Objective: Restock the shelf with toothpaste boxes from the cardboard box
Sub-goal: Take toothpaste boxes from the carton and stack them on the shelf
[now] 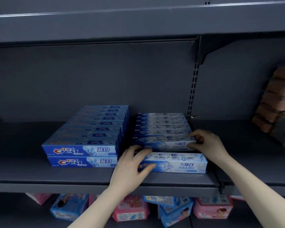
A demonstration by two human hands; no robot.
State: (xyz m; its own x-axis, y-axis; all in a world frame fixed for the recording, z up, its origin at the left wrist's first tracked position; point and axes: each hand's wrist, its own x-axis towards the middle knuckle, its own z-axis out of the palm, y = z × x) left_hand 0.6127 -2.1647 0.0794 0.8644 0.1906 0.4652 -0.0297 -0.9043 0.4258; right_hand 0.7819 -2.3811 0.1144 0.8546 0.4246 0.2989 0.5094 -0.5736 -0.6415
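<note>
1. We see the front pale toothpaste box lying flat on the grey shelf, at about 5 o'clock from the frame's centre, just before the pale stack.
2. Our left hand grips its left end, fingers curled over the top and thumb on the front face.
3. Our right hand pinches the right end of the box behind, which lies on top of the stack.
4. At 9 o'clock from these stands the dark blue Crest stack, two layers high.
5. Below the shelf, at 6 o'clock, lie pink and blue packets; at 3 o'clock some brown packs are blurred.
</note>
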